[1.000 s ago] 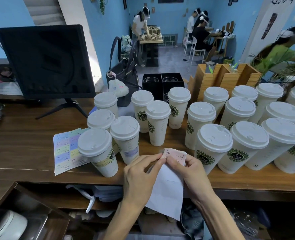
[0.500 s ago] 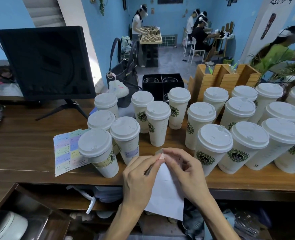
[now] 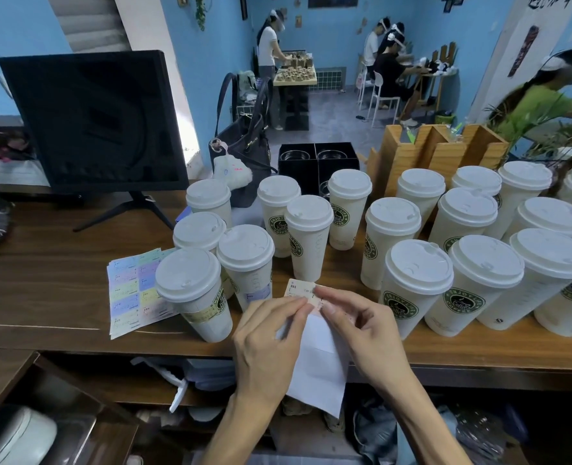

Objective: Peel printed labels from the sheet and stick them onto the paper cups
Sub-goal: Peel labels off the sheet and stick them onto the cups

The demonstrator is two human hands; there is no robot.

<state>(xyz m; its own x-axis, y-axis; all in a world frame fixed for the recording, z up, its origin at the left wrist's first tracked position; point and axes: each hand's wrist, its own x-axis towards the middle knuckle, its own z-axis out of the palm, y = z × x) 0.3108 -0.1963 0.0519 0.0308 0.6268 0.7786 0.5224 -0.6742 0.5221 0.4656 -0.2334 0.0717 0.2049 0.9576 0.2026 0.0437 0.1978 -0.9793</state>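
Now both hands, left (image 3: 271,333) and right (image 3: 358,327), pinching a label (image 3: 299,290), long axis left-right, above its backing sheet (image 3: 318,370).

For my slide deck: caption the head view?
Both hands peel a label off its backing before lidded cups.

The white lidded paper cups (image 3: 412,297) on my counter carry a round green logo (image 3: 400,306) reading "ENJOY LIFE COFFEE". The small pale printed label (image 3: 300,290) I pinch shows dark characters like "888"; its finer print is too small to read.
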